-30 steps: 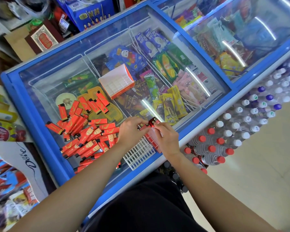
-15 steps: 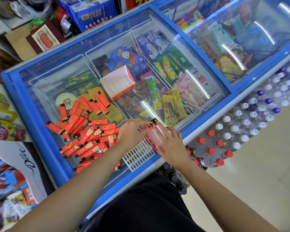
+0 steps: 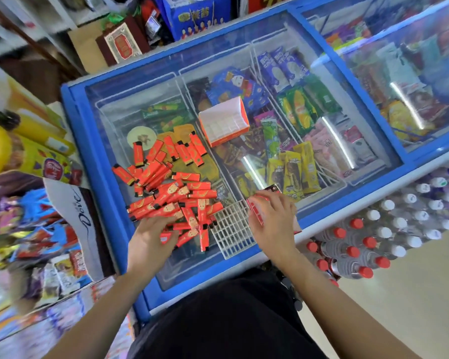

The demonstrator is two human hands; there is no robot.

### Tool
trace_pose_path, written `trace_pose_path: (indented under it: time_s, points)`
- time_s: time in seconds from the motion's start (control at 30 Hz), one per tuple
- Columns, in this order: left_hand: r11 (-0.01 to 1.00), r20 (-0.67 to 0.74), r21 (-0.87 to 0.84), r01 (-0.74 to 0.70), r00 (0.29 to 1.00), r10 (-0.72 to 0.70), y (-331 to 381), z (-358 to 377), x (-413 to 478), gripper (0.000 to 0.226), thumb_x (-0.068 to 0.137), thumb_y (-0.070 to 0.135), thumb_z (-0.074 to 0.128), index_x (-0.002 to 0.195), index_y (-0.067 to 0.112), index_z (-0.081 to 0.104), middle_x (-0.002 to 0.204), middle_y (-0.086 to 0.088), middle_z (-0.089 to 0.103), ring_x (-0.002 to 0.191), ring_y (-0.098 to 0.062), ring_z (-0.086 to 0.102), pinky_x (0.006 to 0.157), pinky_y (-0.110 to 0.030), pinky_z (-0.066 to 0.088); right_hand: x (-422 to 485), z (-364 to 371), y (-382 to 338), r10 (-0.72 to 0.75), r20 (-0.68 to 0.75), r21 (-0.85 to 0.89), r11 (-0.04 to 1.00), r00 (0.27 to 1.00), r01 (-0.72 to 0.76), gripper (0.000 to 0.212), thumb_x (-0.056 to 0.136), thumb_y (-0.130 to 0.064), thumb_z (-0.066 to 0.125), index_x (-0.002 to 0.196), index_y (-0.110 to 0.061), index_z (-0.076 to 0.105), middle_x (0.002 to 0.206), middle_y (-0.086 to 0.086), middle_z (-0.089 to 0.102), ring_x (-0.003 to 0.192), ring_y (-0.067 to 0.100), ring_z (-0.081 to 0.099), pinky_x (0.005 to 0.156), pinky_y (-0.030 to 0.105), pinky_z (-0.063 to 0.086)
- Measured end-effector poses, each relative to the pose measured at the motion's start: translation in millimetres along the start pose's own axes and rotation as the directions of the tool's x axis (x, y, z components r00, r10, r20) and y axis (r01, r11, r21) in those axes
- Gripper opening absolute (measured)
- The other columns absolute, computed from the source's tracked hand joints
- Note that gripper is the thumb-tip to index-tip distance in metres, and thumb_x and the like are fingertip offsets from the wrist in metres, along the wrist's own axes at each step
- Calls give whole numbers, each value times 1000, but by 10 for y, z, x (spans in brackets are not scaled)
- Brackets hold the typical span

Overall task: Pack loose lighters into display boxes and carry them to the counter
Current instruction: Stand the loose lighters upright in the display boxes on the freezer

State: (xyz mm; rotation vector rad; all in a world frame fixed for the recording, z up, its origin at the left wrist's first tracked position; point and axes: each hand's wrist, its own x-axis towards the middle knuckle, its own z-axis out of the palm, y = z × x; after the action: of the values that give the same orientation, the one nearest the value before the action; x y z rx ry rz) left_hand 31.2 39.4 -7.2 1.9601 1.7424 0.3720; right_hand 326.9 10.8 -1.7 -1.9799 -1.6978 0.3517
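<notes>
Shop goods crowd around a blue freezer with a glass lid (image 3: pixel 130 117). On the lid's left part, toward its near edge, lies a heap of loose red lighters (image 3: pixel 166 193). The left hand (image 3: pixel 151 237) rests on the near side of the heap, fingers spread. Just beside it sits a white grid tray (image 3: pixel 231 229). At the near edge, the right hand (image 3: pixel 272 221) curls round a red display box (image 3: pixel 254 208); one dark lighter top peeks out. Farther back stands an empty orange box (image 3: pixel 223 123).
</notes>
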Motion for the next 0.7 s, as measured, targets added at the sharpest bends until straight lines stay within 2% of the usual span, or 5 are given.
trace_pose_path:
  time_s: [0.07, 0.17, 0.37, 0.53, 0.7]
  points:
    - [995, 22, 100, -4, 1000, 2, -178, 111, -136, 46, 84, 50, 63, 116, 18, 73, 115, 0, 68, 107, -31, 63, 89, -44, 53, 141, -6, -125, -67, 18, 105, 992, 998, 65, 21, 91, -22, 61, 108, -16, 71, 114, 0, 64, 106, 21, 53, 94, 34, 40]
    - [984, 38, 156, 90, 995, -97, -218, 289, -311, 74, 74, 68, 58, 126, 15, 67, 123, -6, 61, 109, -37, 56, 89, -52, 53, 415, 1, -303, -127, 225, 192, 978, 966, 84, 20, 90, -17, 72, 109, -12, 72, 109, 2, 66, 103, 20, 59, 93, 33, 47]
    - [926, 109, 248, 285, 942, -318, 73, 593, -354, 127, 51, 97, 55, 153, 23, 36, 149, -10, 38, 130, -38, 37, 94, -60, 44, 978, 286, -624, -151, 625, 64, 988, 766, 142, 44, 88, -32, 75, 128, -18, 64, 127, 0, 61, 111, 16, 61, 93, 26, 45]
    - [918, 36, 285, 274, 955, -296, 38, 675, -281, 116, 58, 95, 55, 149, 25, 43, 141, -12, 45, 124, -40, 42, 93, -59, 41, 1194, 670, -701, -105, 743, -46, 977, 661, 208, 80, 82, -39, 80, 150, -19, 42, 147, 5, 45, 134, 23, 46, 114, 38, 38]
    - [948, -40, 183, 260, 966, -257, -137, 586, -262, 85, 70, 84, 58, 137, 31, 54, 130, -4, 52, 115, -31, 44, 89, -52, 47, 1256, 882, -781, -99, 724, -58, 977, 683, 204, 82, 78, -41, 83, 144, -17, 43, 140, 7, 47, 128, 25, 49, 105, 36, 42]
